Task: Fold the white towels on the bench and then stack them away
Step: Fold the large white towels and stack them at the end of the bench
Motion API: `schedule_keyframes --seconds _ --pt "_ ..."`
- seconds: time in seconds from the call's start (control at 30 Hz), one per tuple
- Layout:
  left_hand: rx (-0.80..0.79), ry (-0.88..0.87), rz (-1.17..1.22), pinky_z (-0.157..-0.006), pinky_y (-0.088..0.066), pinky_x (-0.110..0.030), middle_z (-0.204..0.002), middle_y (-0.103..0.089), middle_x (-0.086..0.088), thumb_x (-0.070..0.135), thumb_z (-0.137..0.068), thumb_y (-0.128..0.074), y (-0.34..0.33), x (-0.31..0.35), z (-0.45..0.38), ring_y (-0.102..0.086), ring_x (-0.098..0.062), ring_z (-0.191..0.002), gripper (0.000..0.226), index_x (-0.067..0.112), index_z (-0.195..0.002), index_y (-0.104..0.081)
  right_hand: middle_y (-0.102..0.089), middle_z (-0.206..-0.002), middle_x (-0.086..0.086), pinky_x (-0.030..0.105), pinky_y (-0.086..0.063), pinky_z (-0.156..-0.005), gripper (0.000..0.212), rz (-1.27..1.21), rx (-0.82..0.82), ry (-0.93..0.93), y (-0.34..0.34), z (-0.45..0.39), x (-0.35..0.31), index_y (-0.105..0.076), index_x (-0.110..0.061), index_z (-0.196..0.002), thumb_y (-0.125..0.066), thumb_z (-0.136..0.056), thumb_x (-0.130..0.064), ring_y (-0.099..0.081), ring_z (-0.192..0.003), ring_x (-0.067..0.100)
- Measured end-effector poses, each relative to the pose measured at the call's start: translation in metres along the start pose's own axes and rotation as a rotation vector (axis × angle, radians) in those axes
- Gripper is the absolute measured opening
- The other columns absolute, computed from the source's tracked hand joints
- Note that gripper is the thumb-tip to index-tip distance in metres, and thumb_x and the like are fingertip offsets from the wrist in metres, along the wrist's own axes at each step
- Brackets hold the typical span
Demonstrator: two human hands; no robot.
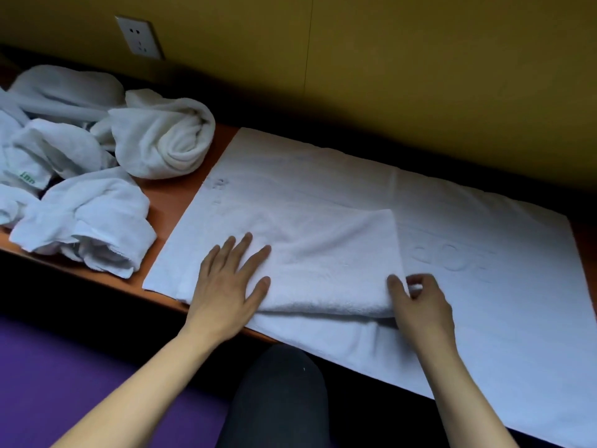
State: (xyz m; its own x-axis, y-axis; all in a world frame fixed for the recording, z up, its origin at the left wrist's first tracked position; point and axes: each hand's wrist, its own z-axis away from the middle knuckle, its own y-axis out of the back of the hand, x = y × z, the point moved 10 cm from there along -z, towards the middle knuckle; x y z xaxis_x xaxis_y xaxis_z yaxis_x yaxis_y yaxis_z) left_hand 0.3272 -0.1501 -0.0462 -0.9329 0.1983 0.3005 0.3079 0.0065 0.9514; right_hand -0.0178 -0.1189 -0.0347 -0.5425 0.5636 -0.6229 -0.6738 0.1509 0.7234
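**White terry towel, part-folded, on orange bench**

White terry towel [323, 253], rectangular, soft pile: lies spread on the orange-brown wooden bench [174, 195], its long side running along the bench. One portion is doubled back over the towel's left half, leaving a folded edge toward the person and a free corner near the middle. Faint embossed lettering shows on the right half; unreadable. The near edge hangs slightly over the bench front at the right.

Left hand [229, 282]: palm down, flat on the doubled layer near its left end, fingers straight and spread apart.

Right hand [420, 302]: at the right end of the folded edge, thumb and curled fingers pinching the doubled layer's near corner.

Heap of crumpled white towels [80, 156]: on the bench's left end, just beside the spread towel but apart from it, a strip of bare bench between. One piece in the heap is loosely rolled; another carries a small green label [27, 182], text too small to read.

Surroundings: mustard-yellow wall [420, 59] behind the bench, with a white wall socket [139, 37] above the heap. Purple floor covering [64, 383] below the bench at left. Person's dark-clad knee [277, 399] at bottom centre, between the forearms.
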Motion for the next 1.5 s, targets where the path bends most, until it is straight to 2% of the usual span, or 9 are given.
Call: schedule_keyframes --seconds 0.1,0.23,0.53,0.67,0.87,1.1,1.2,1.33,1.5 --pt "-0.043 0.009 -0.009 -0.124 -0.012 -0.044 -0.167 -0.026 -0.001 0.056 -0.098 -0.030 0.001 0.000 -0.008 -0.019 -0.027 -0.154 0.059 0.039 -0.155 -0.036 -0.069 -0.088 0.001 0.038 -0.057 -0.070 0.038 -0.105 -0.086 -0.084 -0.006 0.004 0.006 -0.062 -0.017 -0.099 -0.066 -0.088 -0.054 -0.066 -0.076 0.026" --pt "-0.058 0.032 0.017 -0.124 -0.011 -0.041 -0.165 -0.029 -0.002 0.056 -0.099 -0.025 0.009 -0.002 -0.006 -0.021 -0.027 -0.153 0.060 0.036 -0.153 -0.040 -0.071 -0.079 0.006 0.027 -0.047 -0.054 0.022 -0.455 -0.215 -0.189 -0.017 0.010 -0.007 -0.072 -0.009 -0.093 -0.075 -0.088 -0.031 -0.062 -0.065 0.025" --pt "0.157 0.450 0.396 -0.106 -0.034 -0.031 -0.136 -0.055 0.004 0.028 -0.092 -0.067 0.039 -0.077 0.045 -0.046 -0.022 -0.126 0.046 0.022 -0.136 -0.054 -0.067 -0.068 -0.001 0.029 -0.047 -0.063 0.020 -0.409 -0.041 0.250 -0.023 0.038 -0.139 -0.069 -0.022 -0.072 -0.067 -0.091 -0.023 -0.060 -0.065 0.018" --pt "0.183 0.554 0.624 -0.099 -0.045 -0.033 -0.122 -0.062 0.009 0.018 -0.091 -0.069 0.044 -0.095 0.043 -0.057 -0.017 -0.113 0.039 0.023 -0.128 -0.058 -0.063 -0.064 -0.011 0.016 -0.040 -0.050 0.015 -0.277 -0.087 0.377 -0.064 0.064 -0.199 -0.070 -0.028 -0.080 -0.063 -0.093 -0.029 -0.058 -0.058 0.000" --pt "0.185 0.624 0.776 -0.095 -0.046 -0.024 -0.122 -0.064 0.009 0.014 -0.100 -0.056 0.047 -0.104 0.044 -0.058 0.005 -0.105 0.028 0.019 -0.128 -0.058 -0.068 -0.080 0.001 0.036 -0.048 -0.065 0.021 -0.040 -0.218 0.583 -0.135 0.110 -0.242 -0.070 -0.017 -0.095 -0.054 -0.093 -0.031 -0.060 -0.074 0.026" --pt "0.164 0.703 0.862 -0.108 -0.044 -0.041 -0.121 -0.067 0.011 0.034 -0.106 -0.038 0.048 -0.109 0.050 -0.060 -0.013 -0.120 0.029 0.028 -0.120 -0.063 -0.063 -0.120 0.003 0.034 -0.045 -0.091 0.048 0.298 -0.589 0.717 -0.202 0.144 -0.220 -0.057 -0.027 -0.136 -0.054 -0.095 -0.052 -0.057 -0.112 0.023" --pt "0.142 0.714 0.849 -0.101 -0.043 -0.037 -0.116 -0.064 0.009 0.036 -0.107 -0.038 0.052 -0.105 0.047 -0.058 -0.016 -0.117 0.026 0.028 -0.119 -0.060 -0.063 -0.103 -0.006 0.029 -0.047 -0.090 0.038 0.037 -0.591 0.710 -0.178 0.139 -0.226 -0.067 -0.032 -0.124 -0.057 -0.095 -0.053 -0.059 -0.098 0.012" --pt "0.054 0.714 0.563 -0.098 -0.039 -0.036 -0.117 -0.059 0.000 0.052 -0.102 -0.041 0.057 -0.094 0.039 -0.054 -0.023 -0.120 0.053 0.016 -0.139 -0.049 -0.062 -0.094 -0.005 0.030 -0.044 -0.076 0.012 -0.125 -0.098 0.493 -0.109 0.077 -0.188 -0.066 -0.029 -0.104 -0.059 -0.095 -0.032 -0.061 -0.089 0.015" --pt "-0.095 0.858 0.632 -0.093 -0.039 -0.033 -0.133 -0.058 -0.009 0.067 -0.089 -0.055 0.035 -0.097 0.029 -0.053 -0.028 -0.125 0.074 0.011 -0.137 -0.053 -0.065 -0.095 -0.005 0.023 -0.041 -0.064 0.025 -0.140 -0.238 0.156 -0.118 0.053 -0.126 -0.050 -0.024 -0.115 -0.056 -0.096 -0.038 -0.060 -0.086 0.007"
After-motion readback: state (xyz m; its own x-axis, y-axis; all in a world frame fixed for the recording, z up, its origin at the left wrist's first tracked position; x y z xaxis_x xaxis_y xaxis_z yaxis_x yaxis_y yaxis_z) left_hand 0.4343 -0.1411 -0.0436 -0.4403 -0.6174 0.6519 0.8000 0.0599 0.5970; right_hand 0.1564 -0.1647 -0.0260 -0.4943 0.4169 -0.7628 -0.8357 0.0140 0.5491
